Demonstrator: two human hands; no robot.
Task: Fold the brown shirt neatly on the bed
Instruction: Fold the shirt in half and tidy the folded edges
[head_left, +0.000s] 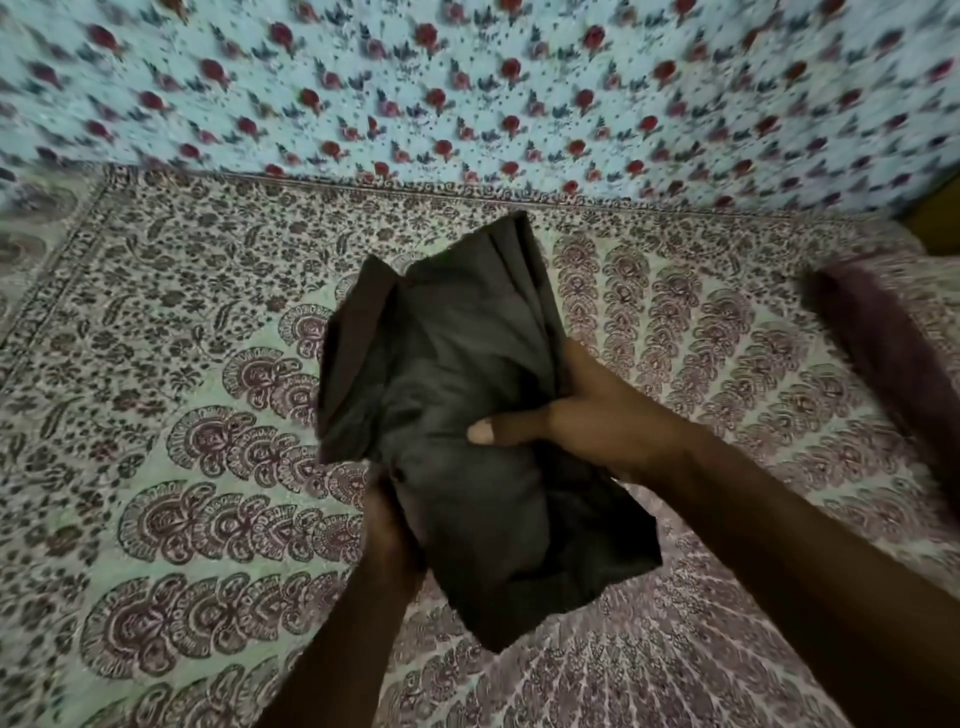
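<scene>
The brown shirt (447, 374) is a dark, bunched bundle held up over the bed (182, 364), with loose flaps sticking up and hanging down. My right hand (597, 415) grips its right side, thumb pressed across the front of the cloth. My left hand (392, 525) holds the lower left edge from below, its fingers mostly hidden behind the fabric. The frame is blurred by motion.
The bed is covered by a pale green sheet with maroon paisley print. A dark maroon pillow or bolster (883, 353) lies at the right edge. A light blue floral cloth (467, 88) hangs behind the bed.
</scene>
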